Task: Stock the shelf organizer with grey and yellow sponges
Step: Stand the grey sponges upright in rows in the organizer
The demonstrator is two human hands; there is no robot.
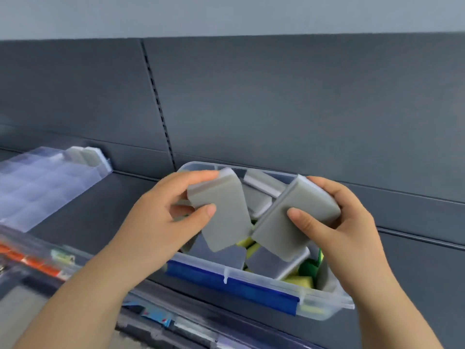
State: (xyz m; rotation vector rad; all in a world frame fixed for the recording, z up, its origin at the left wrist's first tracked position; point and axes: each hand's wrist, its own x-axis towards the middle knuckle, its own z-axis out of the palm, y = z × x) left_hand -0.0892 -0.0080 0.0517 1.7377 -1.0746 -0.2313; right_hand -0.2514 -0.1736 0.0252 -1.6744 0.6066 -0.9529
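Left hand (161, 217): closed around the first grey sponge (224, 215), with the thumb on the near face and the fingers curled over the top edge. Right hand (334, 222): grips the second grey sponge (289, 222) the same way. Each sponge tilts inward, and their lower corners nearly meet between the two hands. One sponge per hand probably means both can be carried over in a single trip. Clear bin (324, 297): directly beneath both hands, standing on the shelf (120, 195), with a blue latch (231, 285) on the wall nearest the wrists. It serves as the supply. Loose grey sponges (261, 182) lie under and beyond the hands, and yellow sponges (299, 280) lie below the right hand. Shelf organizer (42, 187): well to the left of the left hand, clear, divided into lanes. A few grey sponges in the organizer (83, 154) stand upright at its far end, and the remaining lanes look unfilled. Judged step: lifting a pair out of the bin, with the move leftward not yet made. Stocking appears to be at an early stage.
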